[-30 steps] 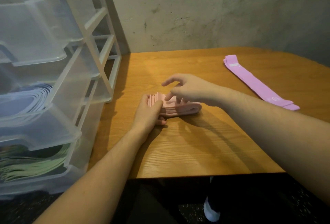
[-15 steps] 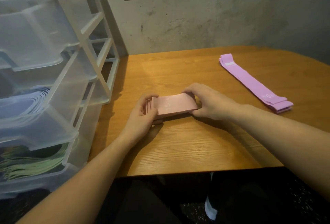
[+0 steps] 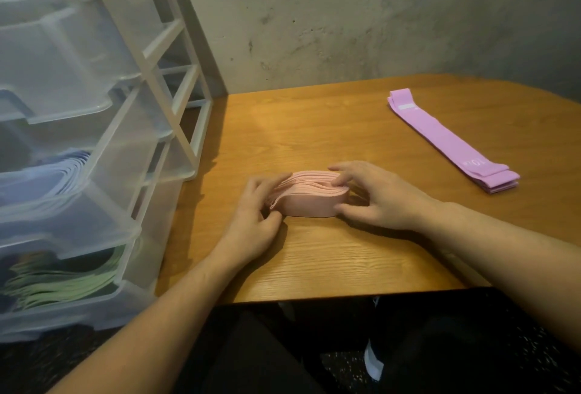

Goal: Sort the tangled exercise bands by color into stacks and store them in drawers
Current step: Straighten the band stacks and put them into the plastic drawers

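Pink stack now turned on edge between gripping left hand and right hand, squared on counter, apparently drawer-ready.

Left end of the pink band stack is hidden behind the left hand. Drawer unit is cut off at the left edge; blue bands and green bands inside are blurred through plastic. Print on the purple band is too small to be read.
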